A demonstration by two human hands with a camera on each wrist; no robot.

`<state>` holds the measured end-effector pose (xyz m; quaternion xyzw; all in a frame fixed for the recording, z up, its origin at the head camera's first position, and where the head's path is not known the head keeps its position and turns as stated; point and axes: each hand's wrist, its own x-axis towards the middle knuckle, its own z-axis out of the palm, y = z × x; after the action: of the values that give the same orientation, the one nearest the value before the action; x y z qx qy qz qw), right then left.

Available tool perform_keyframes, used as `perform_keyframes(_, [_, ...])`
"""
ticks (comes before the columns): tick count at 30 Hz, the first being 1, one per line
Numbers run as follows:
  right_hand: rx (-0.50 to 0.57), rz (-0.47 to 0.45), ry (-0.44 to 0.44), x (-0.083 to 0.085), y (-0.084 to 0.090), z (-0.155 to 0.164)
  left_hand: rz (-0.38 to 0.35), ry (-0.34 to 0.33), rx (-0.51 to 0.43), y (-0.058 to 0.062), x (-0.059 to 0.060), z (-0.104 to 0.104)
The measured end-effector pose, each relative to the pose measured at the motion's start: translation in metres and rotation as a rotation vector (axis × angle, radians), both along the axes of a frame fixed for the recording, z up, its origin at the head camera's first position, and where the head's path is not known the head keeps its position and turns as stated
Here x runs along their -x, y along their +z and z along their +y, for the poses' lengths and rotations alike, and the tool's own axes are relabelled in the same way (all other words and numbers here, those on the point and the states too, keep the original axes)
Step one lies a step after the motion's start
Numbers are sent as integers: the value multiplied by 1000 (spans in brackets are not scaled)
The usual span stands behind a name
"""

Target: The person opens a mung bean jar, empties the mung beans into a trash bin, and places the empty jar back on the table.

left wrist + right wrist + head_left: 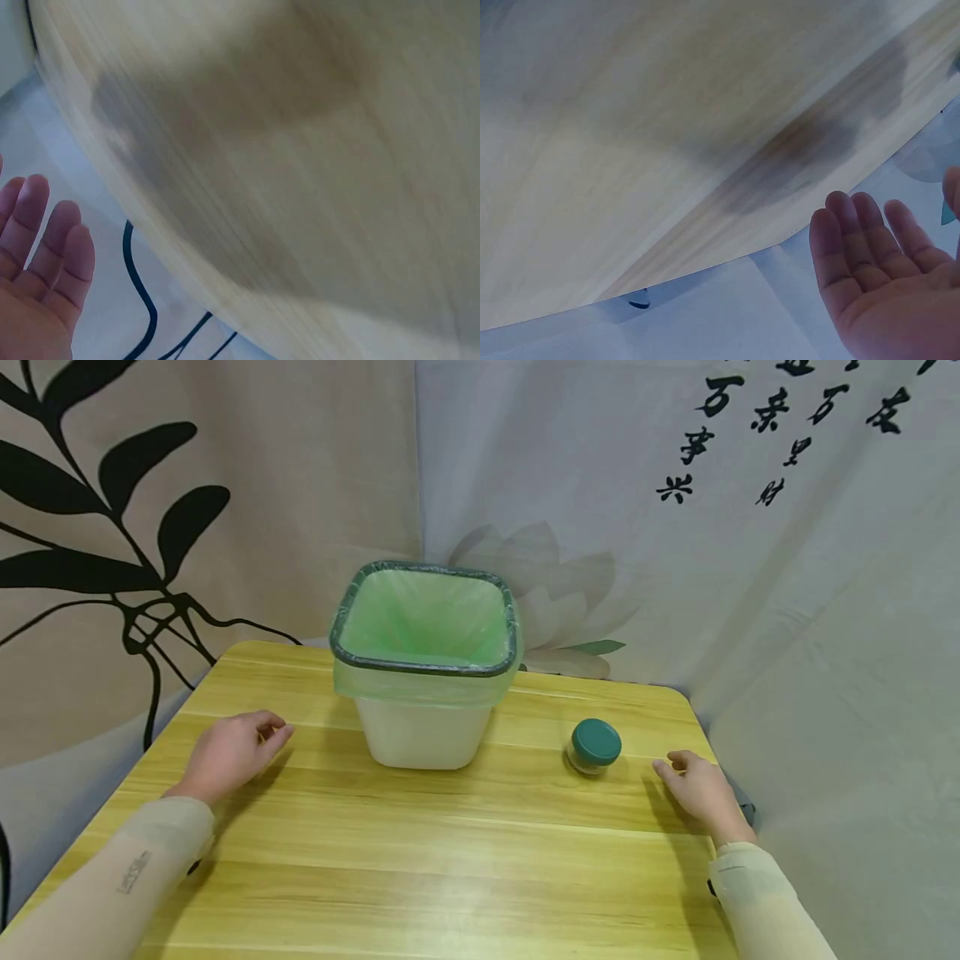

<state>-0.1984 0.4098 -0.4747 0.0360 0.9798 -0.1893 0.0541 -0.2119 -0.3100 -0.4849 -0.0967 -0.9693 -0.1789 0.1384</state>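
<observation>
A person's left hand (pixel 232 752) and right hand (pixel 697 789) rest on a wooden table (pixel 420 860), fingers relaxed and holding nothing. A small jar with a green lid (pixel 595 746) stands near the right hand, not touching it. A white bin with a green liner (pixel 423 664) stands between the hands.

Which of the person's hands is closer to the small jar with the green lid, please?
The right hand. It rests on the table just right of the jar, not touching it. The left hand lies far across the table, beyond the lined bin.
</observation>
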Motion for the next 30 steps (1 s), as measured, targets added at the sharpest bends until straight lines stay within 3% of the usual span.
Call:
perform_keyframes(9, [-5,24,2,0,0,-3,-18,6,-43,-4,-1,7])
perform_keyframes(30, [145,80,-17,4,12,-38,45,-31,-109,-1,-15,42])
